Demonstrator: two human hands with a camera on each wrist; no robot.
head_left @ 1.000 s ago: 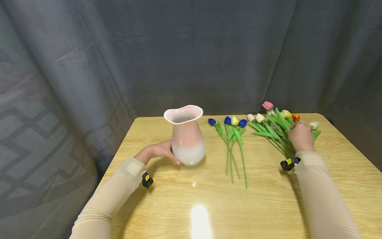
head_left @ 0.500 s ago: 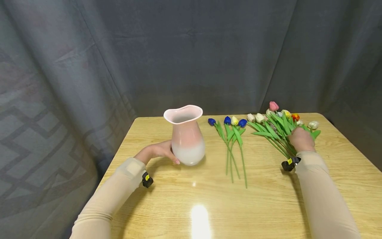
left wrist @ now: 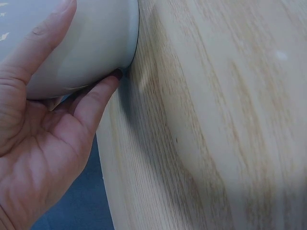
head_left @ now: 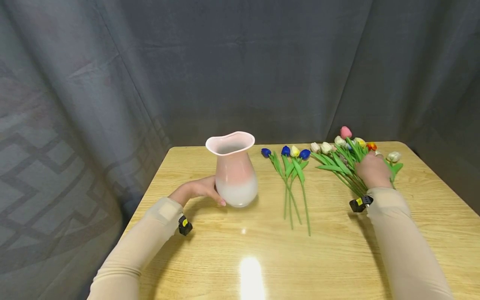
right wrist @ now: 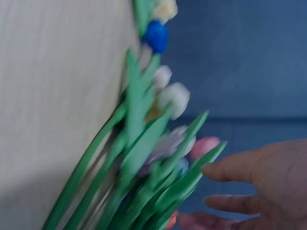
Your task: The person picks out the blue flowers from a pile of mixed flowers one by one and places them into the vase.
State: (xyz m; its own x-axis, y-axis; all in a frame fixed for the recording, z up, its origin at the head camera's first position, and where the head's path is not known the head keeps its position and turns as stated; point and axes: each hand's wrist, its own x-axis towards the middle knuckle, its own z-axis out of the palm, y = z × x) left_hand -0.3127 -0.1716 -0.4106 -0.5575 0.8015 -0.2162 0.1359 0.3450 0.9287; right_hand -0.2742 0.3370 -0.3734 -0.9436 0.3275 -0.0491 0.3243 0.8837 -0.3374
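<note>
On the left of the table stands a pink-and-white vase with a wavy rim. My left hand holds its lower left side, the thumb on the wall; in the left wrist view fingers reach beneath the vase. To the right lies a pile of tulips, white, pink, yellow and orange, with green leaves. My right hand is over this pile. The right wrist view shows its fingers apart and fairly straight, a fingertip against a leaf. A pink tulip sticks up highest.
Between vase and pile lie several separate tulips, blue and yellow, stems toward me. A grey curtain hangs behind the wooden table and at its sides.
My right hand has shifted slightly among the tulips, lately a little to the left. The pink tulip's head has moved right. My left hand and the vase have stayed put.
</note>
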